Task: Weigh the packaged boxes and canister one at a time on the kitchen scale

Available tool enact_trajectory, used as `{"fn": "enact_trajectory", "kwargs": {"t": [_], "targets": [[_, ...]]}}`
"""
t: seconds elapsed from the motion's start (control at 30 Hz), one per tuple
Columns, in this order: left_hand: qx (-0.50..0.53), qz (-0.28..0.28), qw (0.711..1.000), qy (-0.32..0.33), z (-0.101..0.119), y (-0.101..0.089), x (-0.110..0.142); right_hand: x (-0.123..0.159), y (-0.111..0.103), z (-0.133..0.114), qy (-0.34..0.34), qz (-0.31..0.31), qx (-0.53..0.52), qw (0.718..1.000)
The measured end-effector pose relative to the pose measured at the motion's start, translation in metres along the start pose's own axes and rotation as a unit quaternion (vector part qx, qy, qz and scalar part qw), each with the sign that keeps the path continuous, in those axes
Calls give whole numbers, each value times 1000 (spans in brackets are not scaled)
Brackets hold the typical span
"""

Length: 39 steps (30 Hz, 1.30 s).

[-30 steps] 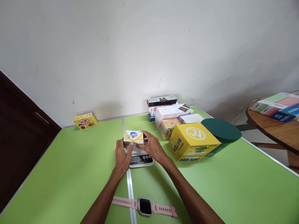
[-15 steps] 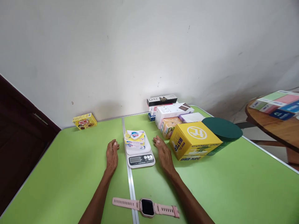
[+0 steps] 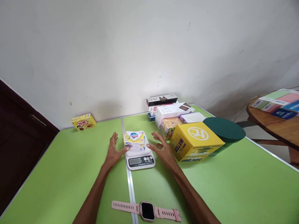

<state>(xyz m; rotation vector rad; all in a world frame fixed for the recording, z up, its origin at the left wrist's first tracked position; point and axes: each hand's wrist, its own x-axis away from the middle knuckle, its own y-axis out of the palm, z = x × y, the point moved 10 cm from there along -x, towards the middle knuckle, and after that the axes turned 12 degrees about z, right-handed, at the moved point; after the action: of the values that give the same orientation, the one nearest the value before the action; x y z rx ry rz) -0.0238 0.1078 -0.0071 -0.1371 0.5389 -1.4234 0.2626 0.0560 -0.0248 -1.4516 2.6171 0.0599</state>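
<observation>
A small yellow-and-white soap box [image 3: 134, 139] lies on the platform of a white digital kitchen scale [image 3: 139, 157] on the green table [image 3: 70, 174]. My left hand [image 3: 114, 151] is open just left of the box, thumb near the scale's edge, fingers spread. My right hand [image 3: 161, 147] is open just right of the box, fingers spread. Neither hand holds anything.
A pink smartwatch [image 3: 146, 211] lies near the front edge. Right of the scale stand a yellow carton [image 3: 196, 141], a dark green round box [image 3: 224, 132] and several stacked boxes [image 3: 171, 113]. A small yellow snack box [image 3: 83, 121] sits by the wall. A wooden table [image 3: 275, 124] holds coloured boxes.
A second ago both hands held the soap box on the scale. They let go and moved apart onto the table, and now they have lifted and closed in beside the box with fingers spread.
</observation>
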Motion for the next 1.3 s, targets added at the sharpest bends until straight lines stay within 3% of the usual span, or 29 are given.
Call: {"fn": "enact_trajectory", "kwargs": {"t": [0.13, 0.2, 0.37, 0.53, 0.63, 0.73, 0.9, 1.03, 1.17, 1.3], "targets": [[-90, -142, 984, 57, 26, 20, -25, -10, 28, -29, -81, -103, 97, 987], [-123, -181, 973, 75, 31, 26, -35, -11, 44, -37, -109, -147, 145, 972], [-148, -196, 962, 116, 38, 33, -45, -7, 66, -52, -140, -195, 212, 947], [-126, -195, 963, 137, 61, 29, -34, 5, 50, -75, -136, -190, 226, 946], [-99, -208, 960, 158, 93, 32, -6, 24, 17, -83, -137, -179, 209, 952], [-80, -236, 956, 153, 118, 57, 37, 46, -38, -77, -122, -155, 187, 962], [34, -299, 952, 62, 124, 143, 106, 69, -143, -51, -49, -120, 224, 966], [85, -296, 950, 45, 131, 215, 139, 59, -208, -41, -16, -99, 264, 959], [50, -253, 963, 81, 153, 266, 154, 32, -256, -28, 7, -81, 283, 956], [-28, -222, 969, 100, 166, 292, 160, 15, -282, -8, 33, -69, 248, 966]]}}
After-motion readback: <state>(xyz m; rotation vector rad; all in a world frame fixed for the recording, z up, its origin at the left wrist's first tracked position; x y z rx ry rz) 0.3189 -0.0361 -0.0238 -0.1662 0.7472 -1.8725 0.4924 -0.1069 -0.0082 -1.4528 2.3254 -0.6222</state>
